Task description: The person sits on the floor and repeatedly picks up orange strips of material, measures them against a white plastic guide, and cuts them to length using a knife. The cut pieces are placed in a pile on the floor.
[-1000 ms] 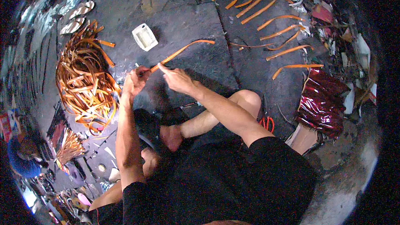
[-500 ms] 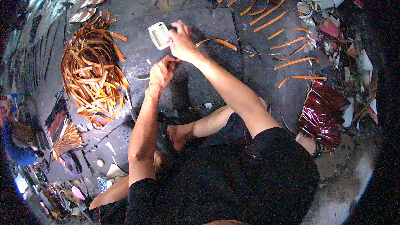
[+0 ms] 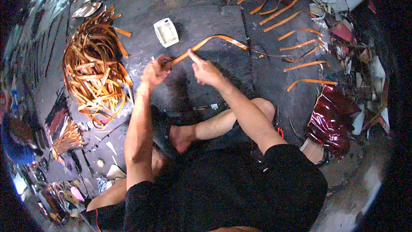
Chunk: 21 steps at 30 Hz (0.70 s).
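Note:
An orange-brown strip (image 3: 207, 41), long and narrow like a strap, runs in a bend across the dark work surface. My left hand (image 3: 155, 72) is closed on its near-left end, pinching it between thumb and fingers. My right hand (image 3: 207, 71) has its index finger stretched out, with the tip touching the strip a little right of the left hand. The other fingers of that hand are loosely curled and hold nothing that I can see. Just beyond both hands stands a small white rectangular tray (image 3: 173, 43), with some pale stuff inside.
At left lies a big tangled heap of similar strips (image 3: 94, 73). Several separate strips (image 3: 300, 45) are laid out in a row at right, beside scraps. Folded glossy dark-red sheets (image 3: 328, 120) lie near my right side. My bare foot (image 3: 180, 139) rests close below the hands.
My right hand has come away from the white tray, down to the strip, its index finger now on it. My left hand has shifted slightly left, still holding the strip's end.

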Each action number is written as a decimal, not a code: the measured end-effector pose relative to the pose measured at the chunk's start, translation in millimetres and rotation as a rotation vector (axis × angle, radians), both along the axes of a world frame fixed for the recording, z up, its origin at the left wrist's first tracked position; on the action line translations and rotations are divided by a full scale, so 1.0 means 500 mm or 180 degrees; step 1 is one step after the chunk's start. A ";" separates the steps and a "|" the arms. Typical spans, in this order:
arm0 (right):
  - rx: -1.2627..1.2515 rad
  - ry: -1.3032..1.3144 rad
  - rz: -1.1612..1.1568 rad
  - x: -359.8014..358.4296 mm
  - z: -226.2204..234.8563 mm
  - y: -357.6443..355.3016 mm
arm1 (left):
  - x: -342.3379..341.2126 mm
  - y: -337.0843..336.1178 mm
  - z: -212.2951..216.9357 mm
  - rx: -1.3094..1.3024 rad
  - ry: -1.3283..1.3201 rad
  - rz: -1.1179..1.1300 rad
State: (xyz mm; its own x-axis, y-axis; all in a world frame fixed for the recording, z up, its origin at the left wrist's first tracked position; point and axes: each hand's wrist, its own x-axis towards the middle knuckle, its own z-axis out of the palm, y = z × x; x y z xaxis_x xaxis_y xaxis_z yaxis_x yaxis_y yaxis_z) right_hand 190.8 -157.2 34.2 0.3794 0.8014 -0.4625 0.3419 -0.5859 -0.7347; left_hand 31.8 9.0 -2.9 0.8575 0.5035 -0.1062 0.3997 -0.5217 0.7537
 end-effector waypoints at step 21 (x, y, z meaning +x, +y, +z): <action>0.1414 -0.0555 0.1413 -0.252 -0.044 0.050 | -0.091 0.048 0.039 0.0415 0.0269 -0.0133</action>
